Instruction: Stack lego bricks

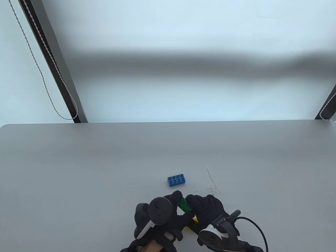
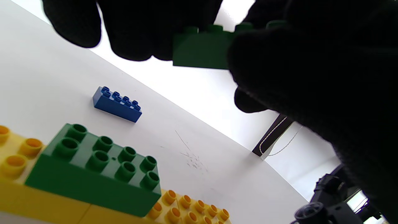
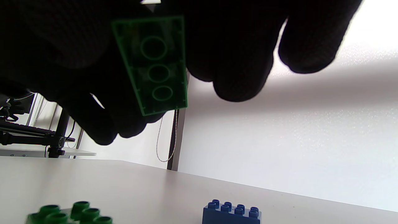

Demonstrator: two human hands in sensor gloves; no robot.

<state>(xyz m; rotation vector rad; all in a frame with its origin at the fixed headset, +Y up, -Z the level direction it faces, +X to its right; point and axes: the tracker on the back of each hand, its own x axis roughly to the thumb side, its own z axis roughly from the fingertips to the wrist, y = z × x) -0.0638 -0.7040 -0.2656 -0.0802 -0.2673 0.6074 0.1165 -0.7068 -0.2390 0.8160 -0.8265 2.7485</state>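
Table view shows our two gloved hands close together near the bottom edge of the grey table (image 1: 78, 162). Our left hand (image 1: 160, 215) and our right hand (image 1: 210, 210) meet around a green brick (image 1: 185, 204), which we hold in the air between the fingertips of both hands. From above we see its studs facing up, and it is a little tilted.

Left wrist view shows the same green brick (image 2: 202, 49) from the side, with fingers of the left hand (image 2: 136, 28) on its one end and the right glove (image 2: 311, 77) covering the other end. The right wrist view looks at the hollow underside of this brick (image 3: 154, 65), and three round tubes are visible inside it. Dark fingers (image 3: 236, 62) press on both long sides, so both hands are grasping it.

Below the held brick, a second green brick (image 2: 99, 165) sits on top of a yellow brick layer (image 2: 40, 202), with its studs up. In the table view only a small part of the yellow (image 1: 194, 220) is visible under our hands.

A blue brick (image 1: 177, 180) lies alone on the table, a bit farther from us than the hands, not touching anything. To the right of it there are thin scratch marks (image 1: 212, 183) on the table surface.
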